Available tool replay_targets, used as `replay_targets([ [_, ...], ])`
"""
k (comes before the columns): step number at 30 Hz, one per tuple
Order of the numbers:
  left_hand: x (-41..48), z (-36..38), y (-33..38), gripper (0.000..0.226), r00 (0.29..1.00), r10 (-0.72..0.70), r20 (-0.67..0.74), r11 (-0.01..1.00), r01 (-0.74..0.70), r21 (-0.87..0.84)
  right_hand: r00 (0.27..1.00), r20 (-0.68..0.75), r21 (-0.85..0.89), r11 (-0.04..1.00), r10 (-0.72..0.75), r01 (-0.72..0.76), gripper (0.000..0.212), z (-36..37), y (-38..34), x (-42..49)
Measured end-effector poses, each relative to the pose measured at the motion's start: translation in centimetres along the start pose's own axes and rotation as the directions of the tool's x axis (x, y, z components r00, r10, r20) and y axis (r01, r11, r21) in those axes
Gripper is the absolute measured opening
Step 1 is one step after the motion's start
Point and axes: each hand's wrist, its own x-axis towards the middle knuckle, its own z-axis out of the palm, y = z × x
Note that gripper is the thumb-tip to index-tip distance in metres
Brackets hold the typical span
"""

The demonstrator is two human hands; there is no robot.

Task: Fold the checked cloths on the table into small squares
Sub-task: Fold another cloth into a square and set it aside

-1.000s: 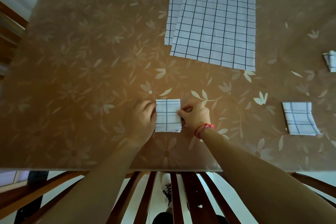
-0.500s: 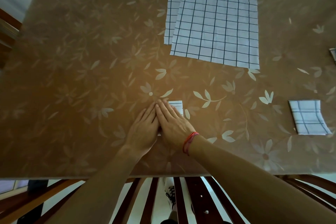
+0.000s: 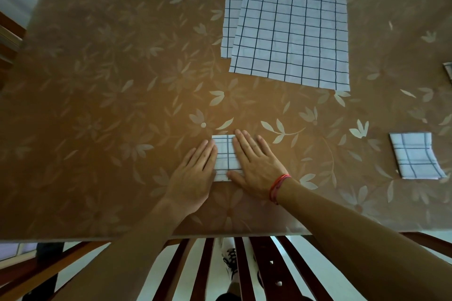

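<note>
Brown floral table (image 3: 122, 105), near-centre: a folded checked cloth (image 3: 226, 156) lies flat between left hand (image 3: 193, 176) and right hand (image 3: 256, 166), whose straight fingers press its side edges and grip nothing. The fabric looks thin, light and limp and is likely to spring open; pinch the layered edges together.

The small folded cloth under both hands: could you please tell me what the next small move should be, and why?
Probably pick up the small folded cloth with the right hand and set it beside the finished square at right. That hand and the left hand press flat on it, it already looks small and squarish, and two unfolded cloths wait farther back.
</note>
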Motion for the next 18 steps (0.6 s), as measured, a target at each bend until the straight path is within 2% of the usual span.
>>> replay_targets([
  [2, -2.4, 0.5, 0.3, 0.054, 0.998, 0.047, 0.031, 0.999, -0.048, 0.006, 1.000, -0.005, -0.006, 1.000, -0.001, 0.001, 0.085, 0.1, 0.1, 0.0],
  [7, -4.8, 0.5, 0.3, 0.056, 0.996, 0.045, 0.082, 0.999, -0.045, -0.001, 1.000, 0.006, 0.016, 1.000, 0.011, -0.011, 0.088, -0.1, 0.2, -0.3],
  [8, -4.6, 0.3, 0.4, 0.055, 0.996, 0.044, 0.080, 0.999, -0.043, -0.017, 1.000, 0.006, 0.067, 0.997, 0.025, -0.025, 0.088, -0.3, 0.2, -0.5],
  [10, -4.1, -0.2, 0.6, 0.052, 0.998, 0.026, 0.061, 0.992, -0.019, -0.122, 0.997, 0.001, 0.286, 0.956, 0.073, -0.070, 0.084, -1.1, 0.2, -1.2],
  [12, -3.3, -0.7, 0.8, 0.046, 0.995, -0.092, 0.027, 0.934, 0.096, -0.345, 0.988, -0.004, 0.545, 0.829, 0.151, -0.125, 0.074, -2.1, 0.1, -1.9],
  [13, -2.7, -1.1, 0.9, 0.043, 0.981, -0.191, 0.023, 0.859, 0.178, -0.480, 0.977, -0.031, 0.641, 0.755, 0.209, -0.141, 0.066, -2.6, 0.0, -2.2],
  [15, -1.5, -1.9, 1.1, 0.035, 0.910, -0.409, 0.065, 0.627, 0.332, -0.705, 0.930, -0.097, 0.776, 0.612, 0.353, -0.151, 0.036, -3.6, -0.2, -2.7],
  [16, -0.8, -2.4, 1.1, 0.031, 0.856, -0.504, 0.112, 0.486, 0.389, -0.783, 0.897, -0.076, 0.842, 0.510, 0.435, -0.176, 0.025, -4.0, -0.4, -2.9],
  [18, 0.4, -3.2, 1.3, 0.026, 0.742, -0.620, 0.255, 0.172, 0.446, -0.878, 0.838, 0.073, 0.939, 0.244, 0.541, -0.240, 0.027, -4.6, -1.0, -2.9],
])
